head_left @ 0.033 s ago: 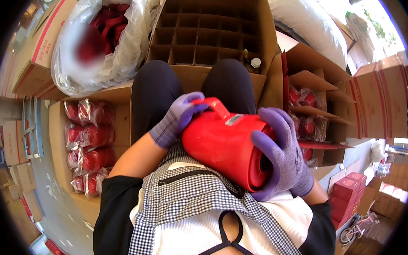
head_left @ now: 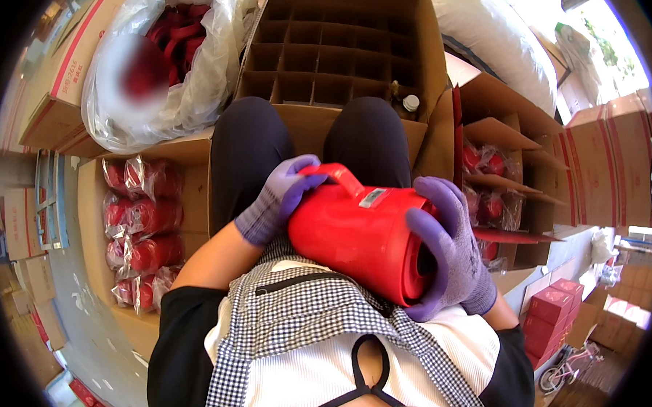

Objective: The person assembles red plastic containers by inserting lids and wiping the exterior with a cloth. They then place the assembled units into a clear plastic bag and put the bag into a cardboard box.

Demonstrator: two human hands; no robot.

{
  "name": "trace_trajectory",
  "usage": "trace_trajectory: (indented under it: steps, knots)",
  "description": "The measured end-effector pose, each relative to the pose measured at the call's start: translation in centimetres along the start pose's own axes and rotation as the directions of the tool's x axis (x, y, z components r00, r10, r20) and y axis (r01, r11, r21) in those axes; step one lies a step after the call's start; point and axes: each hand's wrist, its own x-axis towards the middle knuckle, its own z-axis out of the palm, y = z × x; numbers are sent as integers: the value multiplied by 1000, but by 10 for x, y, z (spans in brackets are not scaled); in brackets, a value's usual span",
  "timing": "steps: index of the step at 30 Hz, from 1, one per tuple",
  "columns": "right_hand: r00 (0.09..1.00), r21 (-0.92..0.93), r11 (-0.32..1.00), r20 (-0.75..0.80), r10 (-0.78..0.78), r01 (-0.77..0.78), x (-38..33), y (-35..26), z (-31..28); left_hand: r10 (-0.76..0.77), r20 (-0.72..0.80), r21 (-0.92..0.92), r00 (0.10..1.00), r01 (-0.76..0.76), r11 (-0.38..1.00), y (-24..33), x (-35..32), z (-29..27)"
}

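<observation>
A glossy red thermos jug lies on its side across my lap, its handle on the upper side and a small label beside the handle's root. My left hand, in a purple-and-grey glove, grips the jug where the handle meets its left end. At the jug's right end, my gloved right hand curls around the rim with thumb and fingers spread over it. Inside that end a dark recess shows partly; the right palm covers the rest.
Before my knees stands a carton with cardboard dividers and a small white-capped bottle. Left is a box of bagged red parts; right, a divided carton holds more. A plastic bag of red pieces sits far left.
The jug's handle side and my left hand have come slightly toward me, with the jug rolled a little. Both hands keep their hold.
</observation>
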Motion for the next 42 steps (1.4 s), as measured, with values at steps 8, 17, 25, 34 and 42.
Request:
trace_trajectory:
  steps: [8,17,25,34,42]
  knots:
    - [998,369,927,26,63,-68,80,116,10,-32,-280,-115,960,0,993,13,-1,-27]
    - [582,-544,381,-262,770,-748,135,411,131,42,-258,-394,965,-145,907,22,-2,-44]
    - [719,115,862,-503,479,-494,114,426,110,21,-247,-226,969,-78,971,39,6,-37]
    - [846,839,482,-53,531,-250,100,64,-40,-87,393,-348,915,236,908,28,49,-57]
    - [783,-334,726,432,-448,600,96,-52,-80,-223,542,-201,810,382,902,62,48,5]
